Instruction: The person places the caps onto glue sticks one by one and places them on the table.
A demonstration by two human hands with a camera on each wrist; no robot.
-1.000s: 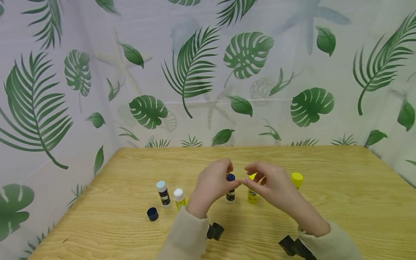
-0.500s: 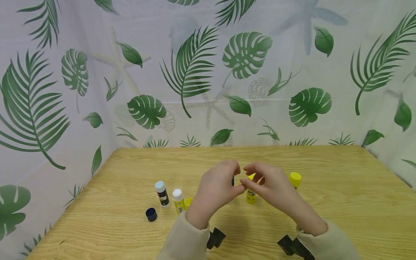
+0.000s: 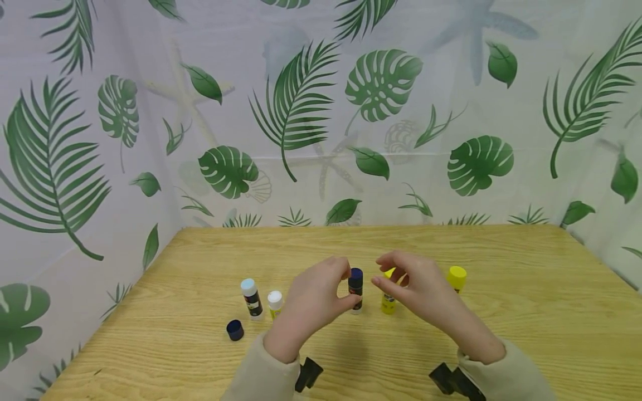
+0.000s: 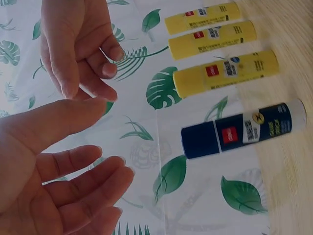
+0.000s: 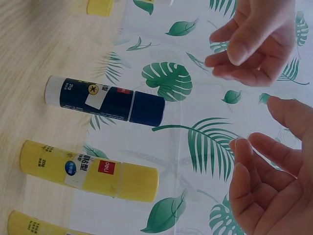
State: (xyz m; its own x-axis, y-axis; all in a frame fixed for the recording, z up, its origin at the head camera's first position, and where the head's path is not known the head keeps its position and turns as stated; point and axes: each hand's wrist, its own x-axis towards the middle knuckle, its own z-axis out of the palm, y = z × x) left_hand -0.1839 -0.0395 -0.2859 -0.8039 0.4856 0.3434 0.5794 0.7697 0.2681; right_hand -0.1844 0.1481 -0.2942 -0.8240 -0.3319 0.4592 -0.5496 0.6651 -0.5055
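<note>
My left hand [image 3: 313, 301] hovers, loosely spread and holding nothing, near the upright blue stick [image 5: 105, 101]; my right hand [image 3: 426, 284], likewise, near a yellow stick [image 5: 89, 171].

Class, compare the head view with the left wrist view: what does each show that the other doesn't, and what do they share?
Only the head view shows the loose dark cap, the pale-topped dark glue stick, the white-topped yellow glue stick and the sleeves.

Only the left wrist view shows the middle yellow glue stick of the row of three.

Both show the left hand, right hand, dark blue glue stick, two outer yellow glue sticks, table and leafy cloth.
</note>
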